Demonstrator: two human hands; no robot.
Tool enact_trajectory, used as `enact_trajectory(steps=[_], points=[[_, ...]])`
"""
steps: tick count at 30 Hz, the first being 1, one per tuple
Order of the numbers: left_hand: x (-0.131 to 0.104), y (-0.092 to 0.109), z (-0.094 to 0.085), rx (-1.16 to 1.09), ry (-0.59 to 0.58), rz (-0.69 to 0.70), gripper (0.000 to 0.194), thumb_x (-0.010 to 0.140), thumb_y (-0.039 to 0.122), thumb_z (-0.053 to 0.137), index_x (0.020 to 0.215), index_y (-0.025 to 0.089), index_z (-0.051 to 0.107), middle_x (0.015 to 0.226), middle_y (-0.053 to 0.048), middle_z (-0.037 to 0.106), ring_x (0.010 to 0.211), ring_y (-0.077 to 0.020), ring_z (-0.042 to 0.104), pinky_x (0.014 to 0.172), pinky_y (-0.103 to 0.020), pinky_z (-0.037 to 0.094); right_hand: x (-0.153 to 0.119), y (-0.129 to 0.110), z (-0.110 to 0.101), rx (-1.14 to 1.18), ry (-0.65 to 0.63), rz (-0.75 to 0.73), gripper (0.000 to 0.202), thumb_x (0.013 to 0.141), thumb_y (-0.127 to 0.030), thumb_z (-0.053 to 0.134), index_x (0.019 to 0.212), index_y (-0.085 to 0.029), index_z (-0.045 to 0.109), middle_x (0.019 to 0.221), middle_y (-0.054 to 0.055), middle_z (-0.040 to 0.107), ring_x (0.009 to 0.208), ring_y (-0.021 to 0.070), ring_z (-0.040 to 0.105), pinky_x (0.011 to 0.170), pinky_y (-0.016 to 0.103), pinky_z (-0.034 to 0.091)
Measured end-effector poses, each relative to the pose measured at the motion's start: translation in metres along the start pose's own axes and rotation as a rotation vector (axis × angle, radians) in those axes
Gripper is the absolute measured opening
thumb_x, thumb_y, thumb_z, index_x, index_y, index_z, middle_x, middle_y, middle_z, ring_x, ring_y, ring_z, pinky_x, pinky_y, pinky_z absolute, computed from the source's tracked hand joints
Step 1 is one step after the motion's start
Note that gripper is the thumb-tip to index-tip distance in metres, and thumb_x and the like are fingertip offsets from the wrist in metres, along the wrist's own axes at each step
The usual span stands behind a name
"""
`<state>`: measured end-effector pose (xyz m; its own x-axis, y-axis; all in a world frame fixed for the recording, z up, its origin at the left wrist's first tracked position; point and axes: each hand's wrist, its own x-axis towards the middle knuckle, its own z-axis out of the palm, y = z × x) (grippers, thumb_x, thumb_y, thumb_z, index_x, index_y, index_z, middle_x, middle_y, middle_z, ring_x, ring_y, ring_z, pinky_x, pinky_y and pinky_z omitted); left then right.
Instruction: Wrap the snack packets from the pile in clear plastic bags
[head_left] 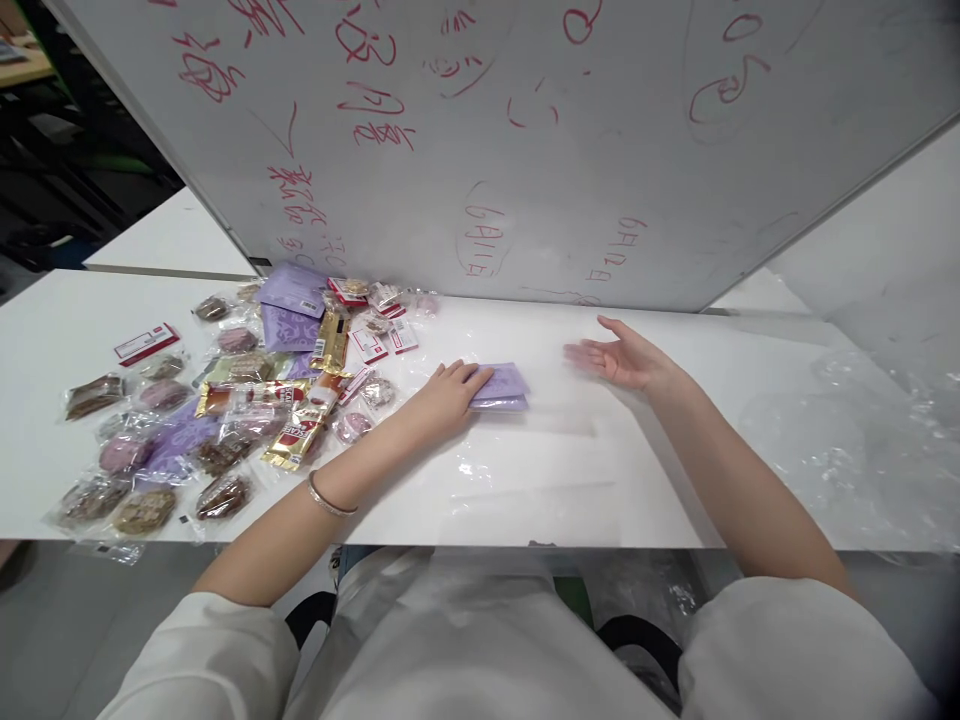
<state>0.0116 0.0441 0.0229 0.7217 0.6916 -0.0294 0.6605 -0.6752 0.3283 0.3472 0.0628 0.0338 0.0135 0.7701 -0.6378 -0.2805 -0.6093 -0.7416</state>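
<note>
My left hand (450, 395) is on the left end of a flat purple packet (504, 388) in the middle of the table. Its fingers curl over the packet's edge, and it seems to grip it; the fingertips are partly hidden. My right hand (619, 358) is raised to the right of the packet, apart from it, palm turned inward. Its fingers are stretched out, slightly smeared by motion, with nothing in them. Faint clear plastic (536, 500) appears to lie on the table in front of the packet.
Left of my left hand lies a loose pile of wrapped snacks (225, 495), gold-and-red coffee sticks (304, 425), red-and-white cards (146, 343) and purple packets (292, 290). Clear plastic bags (847, 440) are heaped at right. A whiteboard (525, 200) with red writing stands behind the table.
</note>
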Motion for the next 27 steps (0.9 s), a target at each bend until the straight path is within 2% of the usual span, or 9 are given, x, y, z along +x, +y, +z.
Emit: enact_trajectory(steps=[4,8,10,13,16,18,21,25,27], points=[[-0.002,0.002,0.009,0.165,-0.015,0.102,0.066,0.086,0.014,0.049,0.151,0.015,0.035,0.154,-0.015,0.041,0.142,-0.0343,0.036,0.115,-0.052,0.031,0.018,-0.007,0.018,-0.223,-0.01,-0.093,0.015,0.087,-0.029,0.068,0.094,-0.016,0.066,0.105,0.013,0.075,0.1,0.0233,0.072,0.088,0.033,0.061],[-0.001,0.007,0.008,0.244,0.01,0.18,0.059,0.086,0.015,0.051,0.145,0.011,0.042,0.144,-0.016,0.051,0.134,-0.0304,0.046,0.112,-0.045,0.036,0.024,-0.018,0.04,-0.332,0.012,-0.209,0.013,0.083,-0.011,0.068,0.094,-0.017,0.072,0.113,0.008,0.074,0.108,0.0182,0.069,0.101,0.03,0.054],[0.0,0.009,0.007,0.255,0.01,0.171,0.054,0.087,0.013,0.049,0.141,0.008,0.046,0.135,-0.018,0.056,0.126,-0.029,0.053,0.106,-0.041,0.041,0.012,-0.021,0.044,-0.368,-0.042,-0.323,0.018,0.085,-0.016,0.069,0.102,-0.019,0.074,0.122,0.006,0.072,0.113,0.0175,0.067,0.107,0.031,0.05],[0.0,0.011,0.006,0.242,0.007,0.143,0.048,0.088,0.008,0.045,0.136,0.006,0.049,0.128,-0.019,0.06,0.119,-0.0282,0.057,0.101,-0.041,0.046,-0.021,-0.017,0.039,-0.621,-0.207,-0.471,0.027,0.084,-0.034,0.074,0.109,-0.024,0.076,0.127,0.004,0.07,0.123,0.0247,0.062,0.113,0.042,0.045],[0.001,0.013,0.006,0.19,0.025,0.082,0.039,0.089,0.006,0.044,0.126,0.009,0.055,0.122,-0.017,0.063,0.113,-0.0268,0.059,0.095,-0.04,0.05,-0.052,-0.003,0.031,-0.944,-0.43,-0.351,0.026,0.082,-0.043,0.073,0.101,-0.027,0.08,0.129,0.002,0.068,0.132,0.0294,0.054,0.115,0.049,0.04],[0.004,0.012,0.006,0.167,0.017,0.012,0.033,0.09,0.009,0.045,0.121,0.011,0.057,0.118,-0.016,0.064,0.109,-0.0259,0.062,0.09,-0.038,0.052,-0.064,0.011,0.028,-1.027,-0.598,-0.289,0.024,0.085,-0.045,0.067,0.097,-0.029,0.08,0.133,0.0,0.065,0.137,0.0288,0.05,0.117,0.051,0.037],[0.008,0.01,0.004,0.183,-0.024,-0.039,0.035,0.089,0.011,0.049,0.123,0.009,0.056,0.123,-0.018,0.063,0.116,-0.0276,0.06,0.095,-0.038,0.051,-0.068,0.03,0.031,-1.051,-0.632,-0.345,0.022,0.084,-0.044,0.065,0.093,-0.031,0.08,0.135,-0.002,0.064,0.141,0.0288,0.044,0.117,0.055,0.034],[-0.027,0.015,-0.022,0.214,-0.049,-0.018,0.042,0.084,0.013,0.058,0.126,0.007,0.057,0.136,-0.023,0.058,0.131,-0.0336,0.051,0.106,-0.044,0.044,-0.066,0.045,0.034,-1.076,-0.498,-0.432,0.013,0.079,-0.036,0.069,0.084,-0.032,0.08,0.126,0.0,0.069,0.142,0.0325,0.041,0.113,0.062,0.038],[-0.058,0.024,-0.046,0.234,-0.097,-0.048,0.023,0.087,0.022,0.06,0.108,0.013,0.066,0.111,-0.017,0.07,0.107,-0.0327,0.066,0.09,-0.044,0.053,-0.064,0.049,0.033,-1.116,-0.508,-0.488,0.019,0.081,-0.028,0.063,0.087,-0.032,0.08,0.128,-0.002,0.068,0.143,0.0303,0.04,0.113,0.061,0.038]])
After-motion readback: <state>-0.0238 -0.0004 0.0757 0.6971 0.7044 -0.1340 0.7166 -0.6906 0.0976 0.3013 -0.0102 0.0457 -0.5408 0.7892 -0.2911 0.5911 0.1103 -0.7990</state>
